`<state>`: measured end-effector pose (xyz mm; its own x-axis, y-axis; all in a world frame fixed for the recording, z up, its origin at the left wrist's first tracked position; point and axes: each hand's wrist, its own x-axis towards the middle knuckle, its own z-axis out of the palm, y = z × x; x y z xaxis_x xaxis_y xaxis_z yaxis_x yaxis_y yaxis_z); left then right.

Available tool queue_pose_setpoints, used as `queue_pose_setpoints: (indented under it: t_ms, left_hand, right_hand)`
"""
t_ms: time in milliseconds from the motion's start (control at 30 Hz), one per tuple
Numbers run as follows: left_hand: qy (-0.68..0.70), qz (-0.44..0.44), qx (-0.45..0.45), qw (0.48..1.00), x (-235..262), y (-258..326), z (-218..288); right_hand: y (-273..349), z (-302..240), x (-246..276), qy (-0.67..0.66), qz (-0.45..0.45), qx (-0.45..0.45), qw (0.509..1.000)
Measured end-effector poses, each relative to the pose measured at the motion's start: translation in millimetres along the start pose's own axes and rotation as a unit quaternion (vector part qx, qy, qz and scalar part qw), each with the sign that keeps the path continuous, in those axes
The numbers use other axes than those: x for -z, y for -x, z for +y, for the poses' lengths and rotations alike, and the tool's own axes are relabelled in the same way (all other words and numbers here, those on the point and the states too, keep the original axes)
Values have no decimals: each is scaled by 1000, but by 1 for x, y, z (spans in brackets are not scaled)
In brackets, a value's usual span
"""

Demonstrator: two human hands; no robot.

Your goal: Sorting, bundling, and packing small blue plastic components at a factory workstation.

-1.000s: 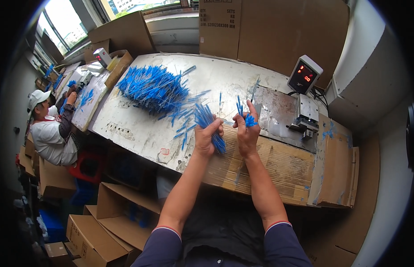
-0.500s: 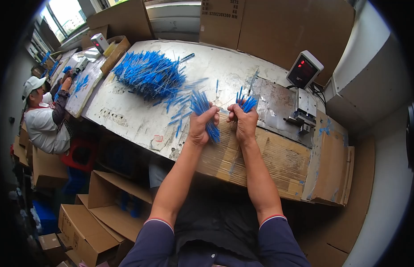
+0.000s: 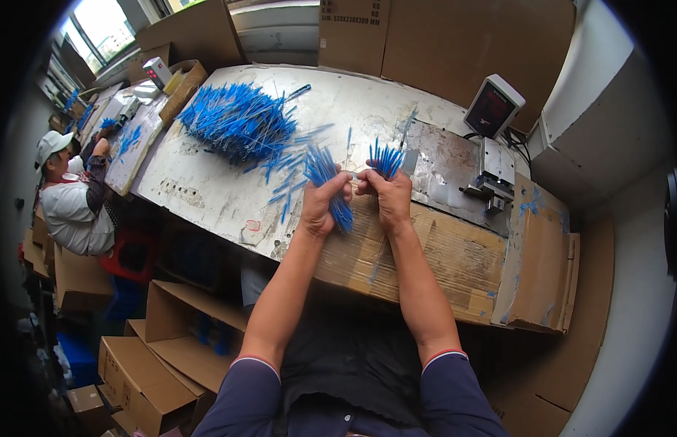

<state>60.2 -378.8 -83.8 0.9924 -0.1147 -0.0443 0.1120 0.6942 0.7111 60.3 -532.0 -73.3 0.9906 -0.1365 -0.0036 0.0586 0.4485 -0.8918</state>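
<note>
My left hand is closed round a bundle of thin blue sticks, whose ends stick out above and below the fist. Close beside it, my right hand grips a smaller bundle of blue sticks, fanned upward. Thumbs and fingertips of both hands nearly meet between the bundles. A large heap of the same blue sticks lies on the white worktable to the far left, with loose ones scattered toward my left hand. What exactly the sticks are is too fine to tell.
At the right, a small metal device sits on a metal plate, with a display box behind it. Flattened cardboard covers the table's near edge. A co-worker sits at the far left. Open cardboard boxes stand below left.
Both hands have shifted slightly left, and the right hand has come closer to the left. The sticks in the right hand now stand more upright and fanned.
</note>
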Motion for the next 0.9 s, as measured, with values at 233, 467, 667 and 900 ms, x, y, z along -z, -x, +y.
queue_pose_setpoints:
  t_ms: [233,467,667,900]
  left_hand:
    - [8,-1,2,1000,-3,1,1]
    - [23,-13,5,1000,-2,4,6]
    - [23,16,-1,1000,1,9,9]
    - [78,102,11,992,-23,30,13]
  right_hand:
    - [-2,-3,6,-46,-22,-39,998]
    - [4,-6,-6,-2,44,135,990]
    - [-3,13,-4,71,33,88,993]
    - [-16,7,18,123,68,109,984]
